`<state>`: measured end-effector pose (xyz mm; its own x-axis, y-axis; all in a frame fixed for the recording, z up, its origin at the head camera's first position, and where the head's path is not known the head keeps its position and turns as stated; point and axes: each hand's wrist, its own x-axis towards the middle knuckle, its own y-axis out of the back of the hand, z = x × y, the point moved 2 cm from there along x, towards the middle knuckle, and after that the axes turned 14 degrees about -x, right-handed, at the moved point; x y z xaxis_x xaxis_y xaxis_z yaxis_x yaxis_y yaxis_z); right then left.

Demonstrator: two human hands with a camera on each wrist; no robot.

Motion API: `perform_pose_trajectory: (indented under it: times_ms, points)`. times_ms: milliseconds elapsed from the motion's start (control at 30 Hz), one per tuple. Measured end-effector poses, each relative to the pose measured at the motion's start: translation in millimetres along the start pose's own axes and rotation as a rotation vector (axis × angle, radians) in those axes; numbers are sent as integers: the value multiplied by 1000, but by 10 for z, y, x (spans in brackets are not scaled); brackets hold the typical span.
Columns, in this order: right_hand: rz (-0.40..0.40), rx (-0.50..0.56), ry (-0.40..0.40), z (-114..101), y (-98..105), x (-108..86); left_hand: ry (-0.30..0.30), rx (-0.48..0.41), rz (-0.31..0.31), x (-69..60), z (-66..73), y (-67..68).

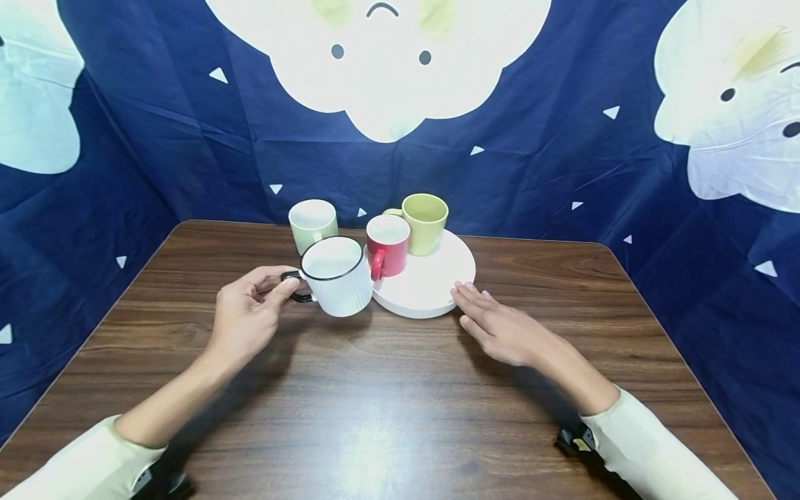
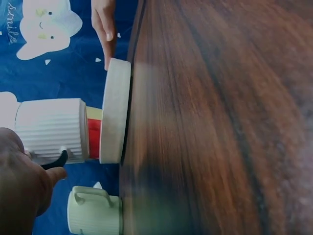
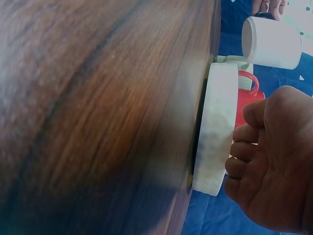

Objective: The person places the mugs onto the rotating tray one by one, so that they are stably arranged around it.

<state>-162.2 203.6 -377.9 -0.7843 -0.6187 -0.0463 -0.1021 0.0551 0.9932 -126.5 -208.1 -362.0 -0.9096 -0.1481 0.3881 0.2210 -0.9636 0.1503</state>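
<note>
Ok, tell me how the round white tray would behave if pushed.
The white tray is probably stiff, given its thick side. Broad and low, it seems unlikely to tip. The red mug and yellow-green mug standing on it might wobble, though.

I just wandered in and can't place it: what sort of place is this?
Perhaps a makeshift filming corner: blue cloth printed with clouds hangs behind and on both sides of a wooden table, and small black devices are worn near both wrists.
</note>
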Motion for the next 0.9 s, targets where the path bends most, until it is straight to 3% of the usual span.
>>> perform_pose_trajectory:
  times_ms: [367, 600, 900]
  points:
    - [19, 5, -10, 49, 11, -6, 8, -38, -18, 5, -17, -97]
    - [-35, 19, -26, 71, -15, -7, 33, -91, -22, -2, -31, -155]
    - [-31, 23, -12, 21, -30, -26, 55, -91, -11, 8, -22, -204]
